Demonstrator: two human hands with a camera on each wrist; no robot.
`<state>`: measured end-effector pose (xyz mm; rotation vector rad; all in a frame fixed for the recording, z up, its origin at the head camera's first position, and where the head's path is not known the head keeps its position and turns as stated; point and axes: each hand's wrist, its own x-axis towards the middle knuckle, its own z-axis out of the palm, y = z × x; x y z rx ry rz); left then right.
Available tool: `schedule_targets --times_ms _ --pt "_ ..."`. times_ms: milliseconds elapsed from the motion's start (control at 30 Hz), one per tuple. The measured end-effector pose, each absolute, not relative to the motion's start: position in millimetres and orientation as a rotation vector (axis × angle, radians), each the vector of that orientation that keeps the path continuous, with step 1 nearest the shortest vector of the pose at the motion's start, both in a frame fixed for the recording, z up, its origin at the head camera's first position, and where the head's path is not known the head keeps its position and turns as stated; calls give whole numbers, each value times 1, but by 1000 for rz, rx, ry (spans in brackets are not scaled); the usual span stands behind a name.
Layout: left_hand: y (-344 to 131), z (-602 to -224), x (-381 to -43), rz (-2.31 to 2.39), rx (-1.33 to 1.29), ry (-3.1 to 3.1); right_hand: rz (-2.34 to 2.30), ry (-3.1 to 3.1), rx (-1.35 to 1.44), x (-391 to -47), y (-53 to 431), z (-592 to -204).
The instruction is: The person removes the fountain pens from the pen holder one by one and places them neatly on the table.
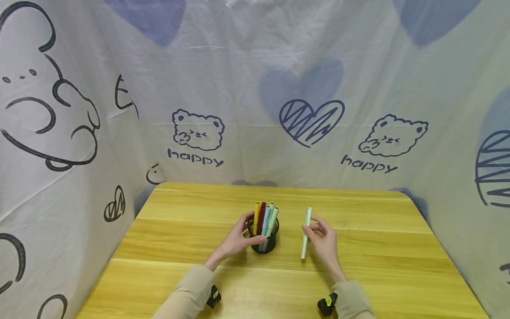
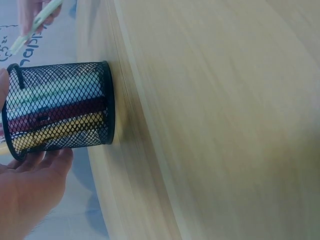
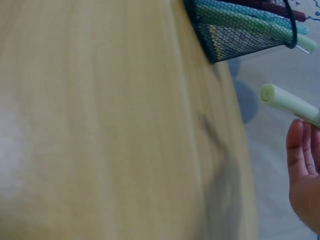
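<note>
Beige sleeves (image 1: pixel 185 292) come in along the bottom of the head view, with a small black device bearing a yellow mark (image 1: pixel 214 296) at each wrist. Beyond the cuffs are the two bare hands. The right hand (image 1: pixel 326 246) pinches a slim pale-green pen (image 1: pixel 304 246) between thumb and fingers, holding it slantwise above the worktop, to the right of the cup and apart from it. The left hand (image 1: pixel 237 238) grasps a round black wire-mesh pen cup (image 2: pixel 60 107), its thumb on the near side and its fingers round the other. The cup is upright and holds a yellow pen (image 1: pixel 256 218), dark-red pens (image 1: pixel 261 217), a light-blue pen (image 1: pixel 265 221) and more pale-green pens (image 1: pixel 274 215), their ends rising past the rim. Under everything spreads a yellow wood-grain worktop (image 1: pixel 382 252). Behind its far edge hangs white cloth (image 1: pixel 243 88) printed with hearts, bears and "happy".
</note>
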<state>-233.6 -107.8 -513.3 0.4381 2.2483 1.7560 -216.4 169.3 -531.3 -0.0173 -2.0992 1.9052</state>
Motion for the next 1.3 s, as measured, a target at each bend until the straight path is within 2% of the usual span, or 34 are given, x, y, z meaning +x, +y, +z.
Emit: schedule_targets --times_ms 433,1300 --pt "-108 -514 -234 1752 458 2252 1863 -2357 -150 -222 170 -548" --pt "-108 -514 -234 1728 450 2257 1598 -2630 -81 -229 165 -560"
